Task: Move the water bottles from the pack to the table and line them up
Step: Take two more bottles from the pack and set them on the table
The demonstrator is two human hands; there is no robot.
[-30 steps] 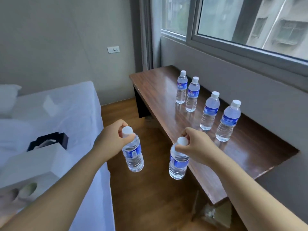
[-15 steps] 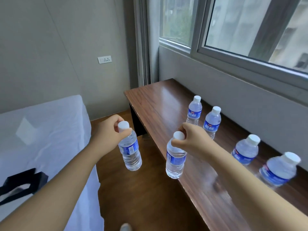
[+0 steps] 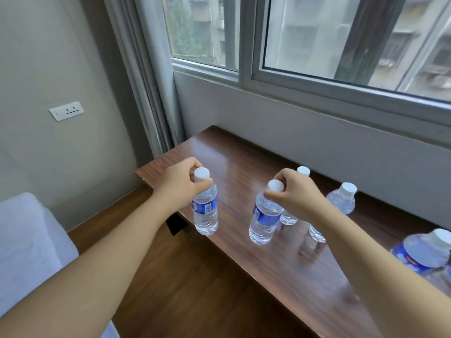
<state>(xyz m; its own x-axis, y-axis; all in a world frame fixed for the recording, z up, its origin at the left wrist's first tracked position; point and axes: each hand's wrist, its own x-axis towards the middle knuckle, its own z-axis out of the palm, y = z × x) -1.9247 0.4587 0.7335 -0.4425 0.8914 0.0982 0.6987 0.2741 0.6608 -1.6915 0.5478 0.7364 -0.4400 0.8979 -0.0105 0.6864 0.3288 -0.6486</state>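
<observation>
Gripping one water bottle each by the neck: left hand holds left bottle over the worktop front edge; right hand holds right bottle above the worktop, just beside standing bottles near the wall.

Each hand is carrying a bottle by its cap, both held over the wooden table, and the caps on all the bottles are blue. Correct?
Not quite: the caps are white, not blue; only the labels are blue. The head view shows the left hand pinching the left bottle and the right hand pinching the right bottle at white caps, both over the wooden table.
</observation>
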